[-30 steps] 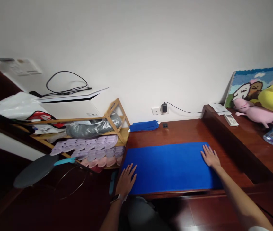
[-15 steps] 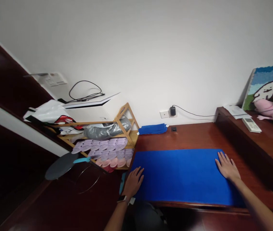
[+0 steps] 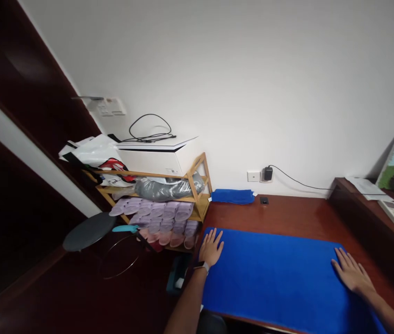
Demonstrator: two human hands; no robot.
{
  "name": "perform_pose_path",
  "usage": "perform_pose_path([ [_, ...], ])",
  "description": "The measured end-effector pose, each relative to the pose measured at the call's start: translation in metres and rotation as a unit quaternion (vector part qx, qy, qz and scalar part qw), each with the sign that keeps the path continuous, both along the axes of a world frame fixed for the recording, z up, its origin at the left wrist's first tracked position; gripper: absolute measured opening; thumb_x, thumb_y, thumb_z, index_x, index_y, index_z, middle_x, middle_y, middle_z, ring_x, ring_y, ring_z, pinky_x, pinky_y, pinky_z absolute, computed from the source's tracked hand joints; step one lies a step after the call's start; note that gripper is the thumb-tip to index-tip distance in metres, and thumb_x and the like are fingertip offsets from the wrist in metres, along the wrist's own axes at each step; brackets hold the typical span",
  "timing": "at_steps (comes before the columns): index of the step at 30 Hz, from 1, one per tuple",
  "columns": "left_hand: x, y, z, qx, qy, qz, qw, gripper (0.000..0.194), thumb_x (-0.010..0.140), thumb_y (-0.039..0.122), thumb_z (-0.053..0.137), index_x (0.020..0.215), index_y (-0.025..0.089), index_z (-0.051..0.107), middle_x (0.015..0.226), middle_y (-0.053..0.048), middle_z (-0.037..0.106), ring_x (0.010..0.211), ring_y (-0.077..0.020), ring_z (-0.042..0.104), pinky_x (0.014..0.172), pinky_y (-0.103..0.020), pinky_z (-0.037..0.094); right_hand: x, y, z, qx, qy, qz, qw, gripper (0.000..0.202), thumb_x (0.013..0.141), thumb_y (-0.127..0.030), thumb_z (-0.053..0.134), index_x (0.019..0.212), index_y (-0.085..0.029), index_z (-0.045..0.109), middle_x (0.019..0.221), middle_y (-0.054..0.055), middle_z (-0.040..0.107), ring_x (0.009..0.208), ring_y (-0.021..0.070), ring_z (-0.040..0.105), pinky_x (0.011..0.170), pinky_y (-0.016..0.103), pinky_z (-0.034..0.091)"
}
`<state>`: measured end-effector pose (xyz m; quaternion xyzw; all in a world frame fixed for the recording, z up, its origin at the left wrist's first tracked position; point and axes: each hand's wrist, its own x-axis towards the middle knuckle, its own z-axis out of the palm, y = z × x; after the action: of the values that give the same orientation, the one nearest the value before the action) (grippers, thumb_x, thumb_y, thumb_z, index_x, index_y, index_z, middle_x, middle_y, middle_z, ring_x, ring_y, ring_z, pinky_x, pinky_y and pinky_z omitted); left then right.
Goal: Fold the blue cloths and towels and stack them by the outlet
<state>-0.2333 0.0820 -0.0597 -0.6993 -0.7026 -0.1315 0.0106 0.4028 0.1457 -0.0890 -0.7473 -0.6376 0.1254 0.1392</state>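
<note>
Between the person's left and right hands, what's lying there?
A spread blue cloth, as the head view shows. The left hand and right hand lie palm down at its opposite edges, fingers spread.

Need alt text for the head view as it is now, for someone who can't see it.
A person's left hand and right hand lie palm down near opposite ends of a spread blue cloth on a reddish-brown table. Beyond it, a folded blue cloth lies near the wall. To the left, a wooden rack holds rows of slippers.
</note>
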Motion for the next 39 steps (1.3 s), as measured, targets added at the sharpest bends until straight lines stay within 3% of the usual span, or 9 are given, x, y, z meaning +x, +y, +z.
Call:
perform_pose_path([
  [4,0.001,-0.003,-0.004,0.016,-0.017,0.0,1.0,0.057,0.108,0.048,0.038,0.162,0.033,0.042,0.173,-0.006,0.034,0.16,-0.029,0.031,0.129,-0.056,0.028,-0.068,0.009,0.047,0.02,-0.07,-0.02,0.997,0.09,0.083,-0.066,0.018,0.163,-0.031,0.042,0.155,0.013,0.058,0.154,0.0418,0.038,0.126,0.067,0.02],
  [8,0.003,-0.002,-0.006,0.032,-0.025,0.008,0.999,0.057,0.107,0.049,0.041,0.162,0.034,0.044,0.173,-0.006,0.033,0.16,-0.0323,0.028,0.129,-0.059,0.026,-0.231,0.002,0.087,0.029,-0.093,0.17,0.981,0.079,0.097,-0.042,0.017,0.161,-0.004,0.042,0.169,0.017,0.039,0.16,0.0361,0.026,0.13,0.057,0.016],
  [12,0.004,-0.002,-0.004,0.026,-0.017,0.022,0.999,0.056,0.106,0.047,0.045,0.161,0.035,0.046,0.174,-0.006,0.032,0.16,-0.0351,0.028,0.129,-0.06,0.026,-0.396,-0.022,0.088,0.005,-0.037,0.327,0.944,0.071,0.104,-0.046,0.023,0.166,-0.014,0.035,0.172,0.008,0.032,0.162,0.0271,0.022,0.132,0.049,0.015],
  [15,0.005,-0.002,0.0,0.008,0.005,0.034,0.999,0.056,0.105,0.044,0.046,0.161,0.035,0.045,0.174,-0.006,0.033,0.16,-0.0342,0.028,0.129,-0.057,0.025,-0.451,-0.033,0.076,-0.009,0.006,0.375,0.927,0.069,0.107,-0.049,0.019,0.168,-0.017,0.031,0.174,0.007,0.027,0.163,0.0255,0.017,0.133,0.049,0.01],
  [19,0.007,-0.002,0.007,0.001,0.017,0.04,0.999,0.056,0.106,0.045,0.044,0.161,0.035,0.045,0.174,-0.006,0.033,0.16,-0.0339,0.028,0.128,-0.055,0.026,-0.394,-0.023,0.058,-0.004,0.005,0.341,0.94,0.071,0.106,-0.054,0.021,0.168,-0.02,0.029,0.174,0.006,0.025,0.163,0.0249,0.017,0.133,0.051,0.008],
  [25,0.007,0.0,0.015,-0.02,0.011,0.036,0.999,0.056,0.108,0.049,0.039,0.162,0.035,0.043,0.174,-0.006,0.032,0.161,-0.034,0.027,0.128,-0.054,0.025,-0.145,0.01,0.038,-0.033,-0.07,0.086,0.993,0.077,0.1,-0.054,0.025,0.168,-0.018,0.031,0.173,0.005,0.031,0.163,0.0254,0.019,0.133,0.049,0.014],
  [28,0.007,0.002,0.016,-0.025,0.02,0.04,0.999,0.057,0.108,0.05,0.037,0.162,0.035,0.042,0.174,-0.006,0.033,0.16,-0.0338,0.028,0.128,-0.054,0.026,-0.056,0.016,0.034,-0.044,-0.079,0.015,0.996,0.079,0.098,-0.054,0.022,0.168,-0.018,0.031,0.173,0.008,0.031,0.162,0.029,0.021,0.132,0.053,0.02],
  [31,0.005,0.004,0.016,-0.033,0.042,0.044,0.998,0.058,0.108,0.05,0.037,0.163,0.032,0.042,0.173,-0.008,0.034,0.159,-0.0342,0.031,0.127,-0.054,0.026,-0.024,0.017,0.024,-0.03,-0.085,0.0,0.996,0.08,0.099,-0.056,0.019,0.169,-0.02,0.028,0.174,0.006,0.03,0.162,0.0256,0.021,0.132,0.05,0.019],
  [39,0.001,0.014,0.021,-0.099,0.115,0.045,0.987,0.066,0.106,0.054,0.031,0.166,0.027,0.036,0.174,-0.012,0.033,0.159,-0.0363,0.03,0.125,-0.057,0.028,-0.037,0.02,0.015,-0.012,-0.087,-0.022,0.996,0.077,0.102,-0.059,0.02,0.168,-0.021,0.03,0.178,0.009,0.018,0.164,0.0316,0.013,0.132,0.054,0.01],
])
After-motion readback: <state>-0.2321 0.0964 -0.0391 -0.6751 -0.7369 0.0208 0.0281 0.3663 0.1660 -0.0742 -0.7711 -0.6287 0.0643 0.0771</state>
